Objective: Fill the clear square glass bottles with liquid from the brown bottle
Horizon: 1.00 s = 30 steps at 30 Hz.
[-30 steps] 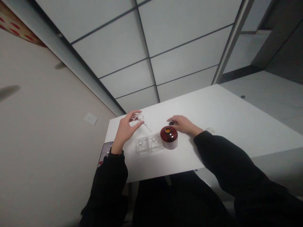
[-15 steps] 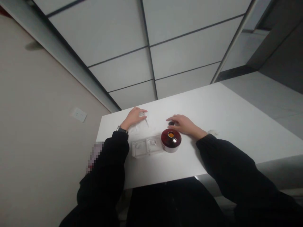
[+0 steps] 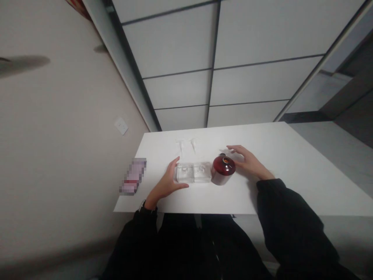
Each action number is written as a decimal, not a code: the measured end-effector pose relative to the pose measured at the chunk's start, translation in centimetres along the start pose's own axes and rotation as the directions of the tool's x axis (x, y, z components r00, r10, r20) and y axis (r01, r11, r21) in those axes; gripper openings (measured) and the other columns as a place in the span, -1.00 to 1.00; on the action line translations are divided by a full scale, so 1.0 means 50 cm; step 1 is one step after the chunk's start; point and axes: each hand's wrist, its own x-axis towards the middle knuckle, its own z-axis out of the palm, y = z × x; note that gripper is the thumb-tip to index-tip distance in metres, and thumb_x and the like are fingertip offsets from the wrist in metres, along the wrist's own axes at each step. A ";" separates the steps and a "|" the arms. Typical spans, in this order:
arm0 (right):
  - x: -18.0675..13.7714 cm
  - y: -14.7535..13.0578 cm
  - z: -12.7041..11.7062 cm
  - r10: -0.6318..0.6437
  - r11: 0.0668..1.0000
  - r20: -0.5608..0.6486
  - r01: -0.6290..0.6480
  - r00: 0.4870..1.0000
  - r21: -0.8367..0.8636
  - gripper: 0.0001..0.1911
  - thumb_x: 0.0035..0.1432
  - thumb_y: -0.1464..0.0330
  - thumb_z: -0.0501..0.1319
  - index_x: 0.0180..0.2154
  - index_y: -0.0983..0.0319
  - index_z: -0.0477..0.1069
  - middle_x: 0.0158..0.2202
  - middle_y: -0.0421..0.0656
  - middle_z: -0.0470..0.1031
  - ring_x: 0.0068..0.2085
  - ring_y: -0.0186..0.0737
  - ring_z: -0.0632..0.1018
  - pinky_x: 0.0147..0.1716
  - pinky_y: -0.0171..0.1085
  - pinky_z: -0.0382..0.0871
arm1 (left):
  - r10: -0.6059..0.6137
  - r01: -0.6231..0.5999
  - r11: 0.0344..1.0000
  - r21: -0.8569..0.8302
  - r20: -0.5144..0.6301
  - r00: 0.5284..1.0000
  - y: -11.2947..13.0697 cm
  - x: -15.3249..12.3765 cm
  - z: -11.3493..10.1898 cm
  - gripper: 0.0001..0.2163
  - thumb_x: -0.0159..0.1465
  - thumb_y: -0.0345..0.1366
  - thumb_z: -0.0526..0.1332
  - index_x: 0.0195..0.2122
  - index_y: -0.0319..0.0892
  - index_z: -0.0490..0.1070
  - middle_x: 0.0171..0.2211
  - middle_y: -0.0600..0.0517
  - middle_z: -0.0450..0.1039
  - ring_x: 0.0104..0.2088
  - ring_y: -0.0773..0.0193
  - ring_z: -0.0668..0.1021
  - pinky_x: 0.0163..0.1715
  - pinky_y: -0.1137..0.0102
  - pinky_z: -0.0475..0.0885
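Two clear square bottles (image 3: 185,177) stand side by side on the table, their small necks facing up. Around their left end spreads my left hand (image 3: 166,182), open, the thumb along the front and the fingers behind; whether it touches them I cannot tell. Against their right side is a dark red round bottle (image 3: 223,175) with an uncovered amber opening. My right hand (image 3: 246,160) is open at its right, fingers apart, the thumb partly hidden behind the bottle. A small black cap (image 3: 222,154) lies just behind the red bottle.
Behind the clear bottles lie two whitish, translucent pump-like pieces (image 3: 193,145). A blurred-out pinkish item (image 3: 134,175) rests at the left edge of the white table (image 3: 262,136). The wall with a socket (image 3: 121,126) rises at left, panelled doors (image 3: 247,85) beyond.
My left hand has let go of a translucent piece at the back and come forward to the clear bottles. The right hand has moved off the black cap. The view has shifted left.
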 end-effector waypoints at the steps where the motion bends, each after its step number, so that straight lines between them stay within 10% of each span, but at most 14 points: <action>1: -0.017 -0.014 0.001 0.004 0.998 -0.105 0.002 0.994 0.058 -0.55 0.31 0.07 0.31 0.17 0.06 0.52 0.18 0.00 0.55 0.12 0.11 0.61 0.28 0.18 0.42 | -0.025 0.024 0.999 -0.032 -0.023 0.999 -0.009 -0.009 0.017 0.04 0.14 -0.11 0.57 0.52 -0.09 -0.01 0.52 -0.32 0.07 0.51 -0.21 0.25 0.48 -0.12 0.18; 3: -0.052 -0.046 0.020 0.040 0.973 -0.282 0.027 0.958 0.231 -0.54 0.40 0.02 0.20 0.21 0.04 0.46 0.21 0.00 0.54 0.22 0.11 0.57 0.33 0.18 0.39 | -0.071 0.063 0.994 -0.088 -0.090 0.993 -0.020 -0.010 0.043 0.00 0.12 -0.20 0.57 0.50 -0.09 0.04 0.48 -0.30 0.17 0.51 -0.17 0.26 0.50 -0.12 0.13; 8: -0.107 -0.110 0.112 0.097 0.949 -0.140 -0.049 0.985 0.311 -0.05 0.12 -0.03 0.47 0.42 0.04 0.19 0.44 0.04 0.32 0.42 0.21 0.39 0.45 0.22 0.20 | -0.109 0.084 0.985 -0.150 -0.172 0.979 -0.019 0.004 0.050 -0.25 0.05 -0.28 0.58 0.25 -0.11 0.34 0.27 -0.21 0.48 0.31 -0.13 0.53 0.40 -0.13 0.32; 15: -0.179 -0.148 0.143 0.148 0.947 -0.320 -0.041 0.936 0.319 -0.17 0.07 0.08 0.51 0.30 0.04 0.26 0.31 0.05 0.43 0.31 0.18 0.50 0.34 0.19 0.39 | -0.142 0.109 0.981 -0.162 -0.214 0.966 0.004 -0.056 0.022 -0.32 0.06 -0.26 0.57 0.19 -0.11 0.36 0.23 -0.24 0.51 0.21 -0.12 0.62 0.17 -0.07 0.58; 30: -0.185 -0.199 0.216 0.032 0.903 0.000 -0.029 0.999 0.429 -0.11 0.08 0.03 0.53 0.33 0.16 0.29 0.31 0.09 0.47 0.34 0.19 0.50 0.38 0.14 0.32 | -0.227 0.188 0.958 -0.218 -0.171 0.959 0.136 -0.092 -0.020 -0.18 -0.04 -0.16 0.60 0.25 -0.14 0.36 0.29 -0.25 0.46 0.34 -0.24 0.49 0.17 -0.06 0.57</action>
